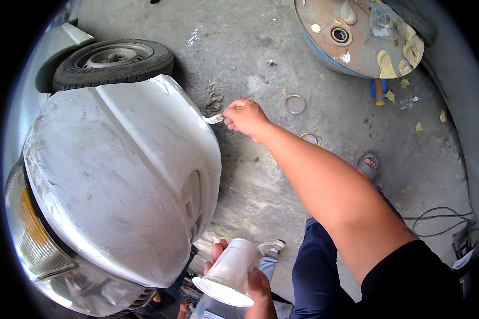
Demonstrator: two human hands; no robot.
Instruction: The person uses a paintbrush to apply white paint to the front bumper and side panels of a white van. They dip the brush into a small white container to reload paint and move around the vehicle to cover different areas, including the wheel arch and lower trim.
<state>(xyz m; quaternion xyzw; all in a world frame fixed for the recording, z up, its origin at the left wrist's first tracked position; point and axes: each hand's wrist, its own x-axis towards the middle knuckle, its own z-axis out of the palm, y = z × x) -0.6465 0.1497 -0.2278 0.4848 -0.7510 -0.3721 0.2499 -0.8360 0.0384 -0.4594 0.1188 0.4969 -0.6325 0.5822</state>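
My right hand grips a small flat tool, perhaps a brush, with a white tip, at the right edge of a silver bumper. The bumper fills much of the left side, its surface scuffed and streaked, with slotted openings low on its right. Near the bottom, below that edge, my left hand holds a white tapered container by its side, fingers wrapped behind it, wide round flange toward the lower left. Whether the tool touches the bumper or is just off it, I cannot tell.
A car wheel lies behind the bumper, a headlight at left. An overturned-looking drum top with scraps stands upper right. Tape rings, paper bits and a cable lie on the concrete. Another person's shoe shows below.
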